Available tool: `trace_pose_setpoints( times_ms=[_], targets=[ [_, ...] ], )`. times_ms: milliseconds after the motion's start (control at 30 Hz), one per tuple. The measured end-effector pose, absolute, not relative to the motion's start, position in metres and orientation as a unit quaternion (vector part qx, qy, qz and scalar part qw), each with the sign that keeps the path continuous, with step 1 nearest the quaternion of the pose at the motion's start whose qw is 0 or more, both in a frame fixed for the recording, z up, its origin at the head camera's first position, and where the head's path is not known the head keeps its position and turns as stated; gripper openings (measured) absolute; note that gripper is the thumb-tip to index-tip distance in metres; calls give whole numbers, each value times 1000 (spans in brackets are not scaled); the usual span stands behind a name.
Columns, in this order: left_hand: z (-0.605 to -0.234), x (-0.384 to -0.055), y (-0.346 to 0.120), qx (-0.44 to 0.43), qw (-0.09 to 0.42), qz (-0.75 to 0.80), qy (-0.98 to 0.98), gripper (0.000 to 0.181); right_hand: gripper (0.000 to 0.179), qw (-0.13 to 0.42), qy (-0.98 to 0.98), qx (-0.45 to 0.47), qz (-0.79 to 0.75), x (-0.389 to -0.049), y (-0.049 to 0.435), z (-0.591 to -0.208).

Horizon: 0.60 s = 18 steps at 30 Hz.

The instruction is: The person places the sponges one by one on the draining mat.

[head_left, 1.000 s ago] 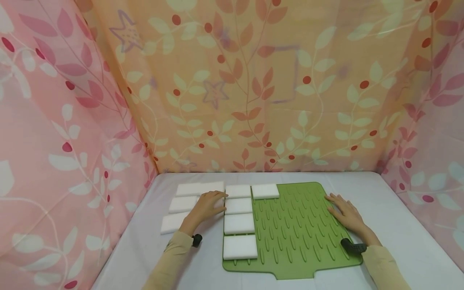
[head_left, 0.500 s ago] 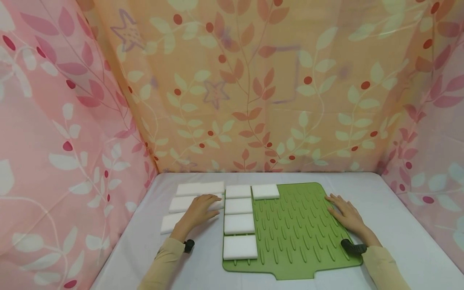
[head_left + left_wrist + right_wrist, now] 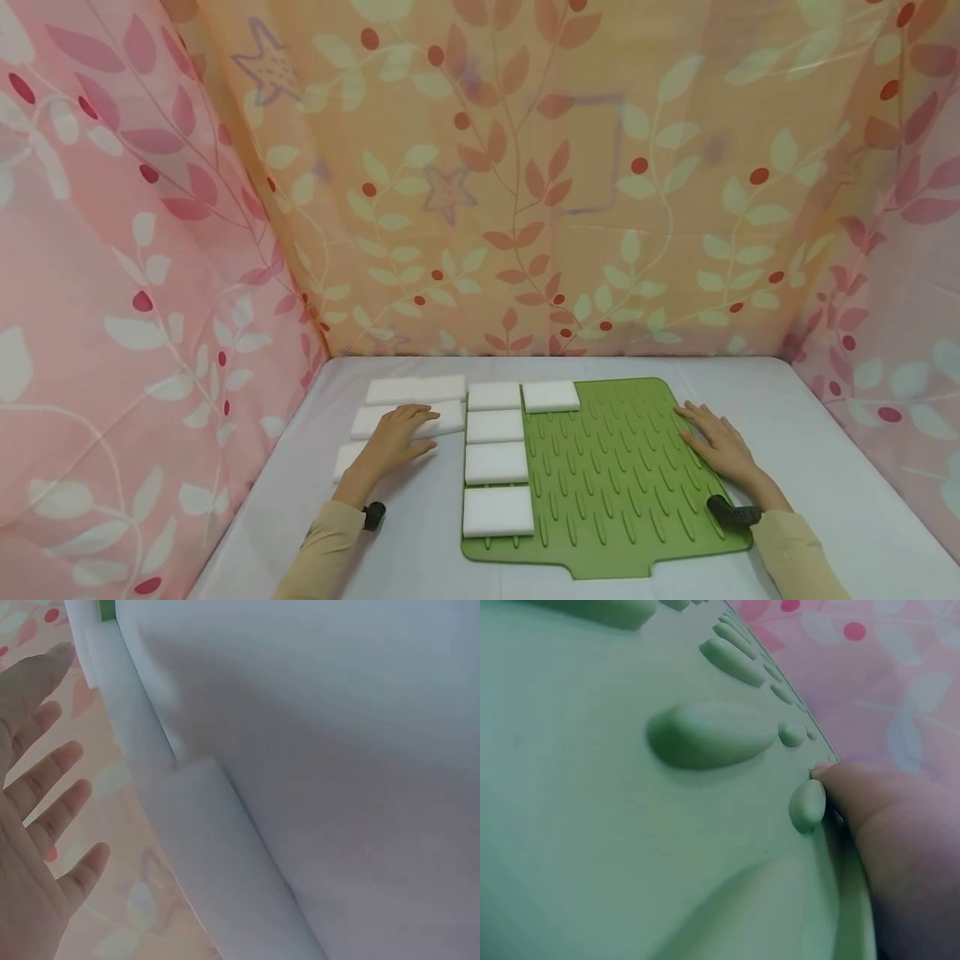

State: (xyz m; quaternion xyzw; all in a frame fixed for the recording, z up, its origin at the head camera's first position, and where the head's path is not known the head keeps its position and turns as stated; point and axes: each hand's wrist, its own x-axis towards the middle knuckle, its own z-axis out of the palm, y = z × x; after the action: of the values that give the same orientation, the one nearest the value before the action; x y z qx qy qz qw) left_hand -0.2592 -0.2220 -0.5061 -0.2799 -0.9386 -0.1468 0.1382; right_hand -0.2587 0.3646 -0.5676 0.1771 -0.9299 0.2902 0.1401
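Observation:
My left hand (image 3: 386, 442) is over the loose white sponge blocks (image 3: 452, 417) left of the mat, fingers spread and holding nothing. In the left wrist view its fingers (image 3: 56, 772) are apart, beside a line of these white blocks (image 3: 210, 840). The hand and forearm partly cover the nearer blocks. A green ridged mat (image 3: 600, 500) bears several white sponge blocks (image 3: 498, 512) in a column along its left edge, plus one block (image 3: 551, 397) at the top of a second column. My right hand (image 3: 716, 446) rests on the mat's right edge, fingers extended; its thumb (image 3: 900, 832) lies along that edge.
A white-covered table (image 3: 420, 533) lies under everything. Patterned curtain (image 3: 525, 208) closes off the back and both sides. The mat has a short tab (image 3: 611, 568) at its near edge. A dark wrist strap (image 3: 735, 511) sits on the right wrist.
My left hand has drawn away from the mat's left edge, moving left and slightly nearer over the loose blocks. The right hand and the blocks stay in place.

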Motion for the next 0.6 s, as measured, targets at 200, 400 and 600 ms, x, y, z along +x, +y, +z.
trace_pose_setpoints(
  times_ms=[200,400,600],
  targets=[
    [-504,-254,-233,-278,145,-149,-938,49,48,141,-930,176,290,-259,365,-568],
    [-505,-249,-245,-273,146,-158,-938,49,47,144,-930,178,288,-260,365,-568],
    [-505,-244,-257,-263,145,-164,-940,49,47,140,-930,178,290,-260,365,-568]
  ],
)
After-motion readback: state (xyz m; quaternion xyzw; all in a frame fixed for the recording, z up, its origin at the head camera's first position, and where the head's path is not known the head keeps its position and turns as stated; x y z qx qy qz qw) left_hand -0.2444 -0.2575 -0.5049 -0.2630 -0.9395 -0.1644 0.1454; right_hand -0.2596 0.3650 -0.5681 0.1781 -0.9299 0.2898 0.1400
